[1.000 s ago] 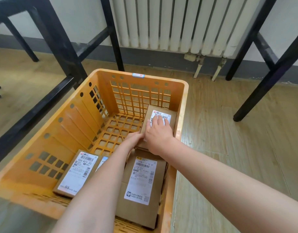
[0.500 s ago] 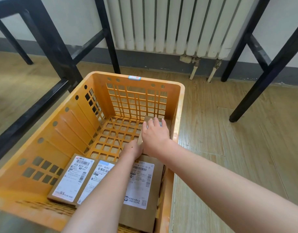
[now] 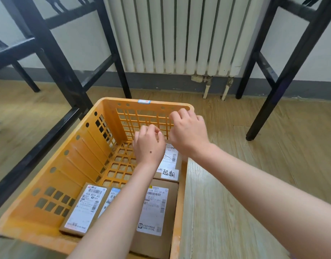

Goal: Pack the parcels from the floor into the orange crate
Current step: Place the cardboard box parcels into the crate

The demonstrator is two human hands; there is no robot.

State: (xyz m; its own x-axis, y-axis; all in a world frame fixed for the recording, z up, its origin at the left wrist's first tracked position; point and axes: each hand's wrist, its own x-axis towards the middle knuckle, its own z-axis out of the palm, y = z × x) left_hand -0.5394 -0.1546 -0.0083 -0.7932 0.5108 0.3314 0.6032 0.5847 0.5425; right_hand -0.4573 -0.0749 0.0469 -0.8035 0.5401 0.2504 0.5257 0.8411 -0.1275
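Note:
The orange crate (image 3: pixel 48 186) stands on the wooden floor below me. Several brown cardboard parcels with white labels lie flat on its bottom: one at the near left (image 3: pixel 84 208), a narrow one (image 3: pixel 112 199) partly under my left forearm, a large one at the near right (image 3: pixel 157 212), and one further back along the right wall (image 3: pixel 170 165) with a handwritten white sticker. My left hand (image 3: pixel 148 146) hovers above the crate, fingers curled and holding nothing. My right hand (image 3: pixel 189 131) is raised by the crate's far right corner, fingers loosely curled, holding nothing.
Black metal table legs (image 3: pixel 54 58) stand close to the crate's left side, and others (image 3: pixel 284 71) rise at the right. A white radiator (image 3: pixel 175 34) hangs on the wall behind. Bare wooden floor (image 3: pixel 245 174) lies right of the crate.
Both hands let go of the far right parcel, which now lies flat in the crate, and lifted up above it. The view tilted upward.

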